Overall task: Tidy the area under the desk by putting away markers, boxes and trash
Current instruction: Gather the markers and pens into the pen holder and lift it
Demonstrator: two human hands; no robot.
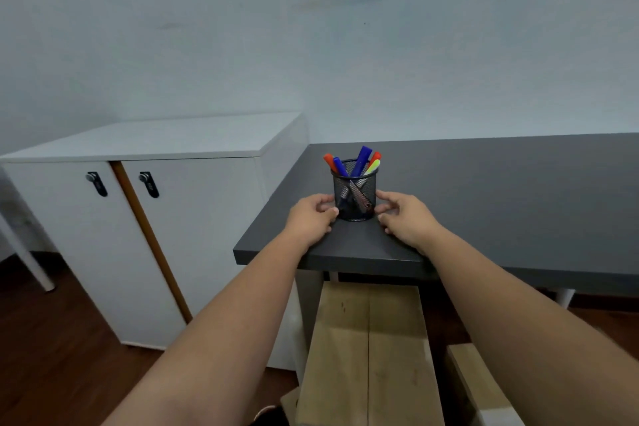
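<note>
Below the surface (484,204) edge, boxes (370,349) waiting. Near that edge, left hand (311,218) and right hand (404,218), fingers (383,207) loosely curled, flanking cup (355,197) of markers (361,157). Cannot tell whether touching; a clumsy nudge could tip it.

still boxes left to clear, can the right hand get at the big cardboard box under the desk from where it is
Probably yes, but not directly. The right hand rests on the dark desk top beside the mesh pen cup, and the cardboard box sticks out below the desk's front edge, uncovered. The hand would need to draw back and drop down.
</note>
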